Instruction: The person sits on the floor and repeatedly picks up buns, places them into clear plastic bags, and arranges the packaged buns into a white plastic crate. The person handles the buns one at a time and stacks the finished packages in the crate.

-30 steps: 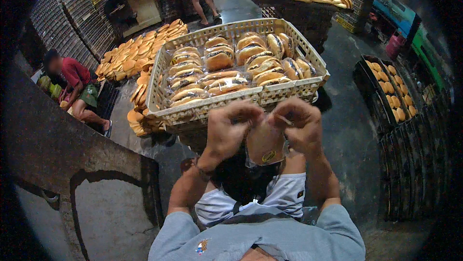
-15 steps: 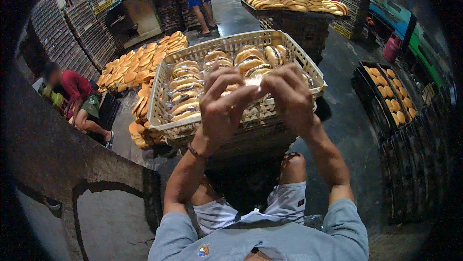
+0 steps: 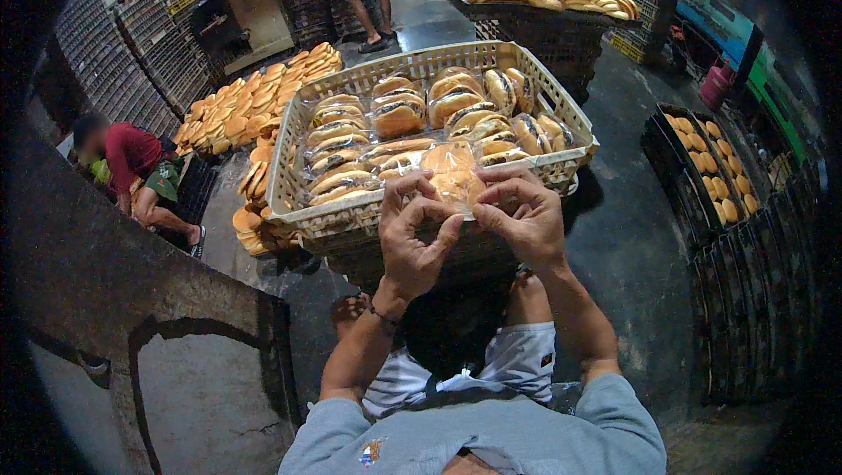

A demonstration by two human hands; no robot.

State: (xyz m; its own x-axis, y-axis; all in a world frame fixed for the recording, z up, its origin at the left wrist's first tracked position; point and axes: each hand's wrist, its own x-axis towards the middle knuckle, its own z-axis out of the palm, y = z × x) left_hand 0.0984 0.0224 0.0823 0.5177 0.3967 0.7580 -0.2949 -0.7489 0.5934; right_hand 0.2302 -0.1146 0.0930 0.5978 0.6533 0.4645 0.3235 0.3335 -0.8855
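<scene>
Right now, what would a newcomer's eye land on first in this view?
Dead centre, the left hand and right hand pinch a clear bag of buns over a cream plastic crate packed with bagged buns. Left of the crate, loose buns lie spread in rows, with a crouching person in a red shirt beside them.

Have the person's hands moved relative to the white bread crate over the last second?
Yes. The left hand and right hand, holding a bagged bun, have moved up and forward, now reaching over the near rim of the white crate instead of below it.
</scene>
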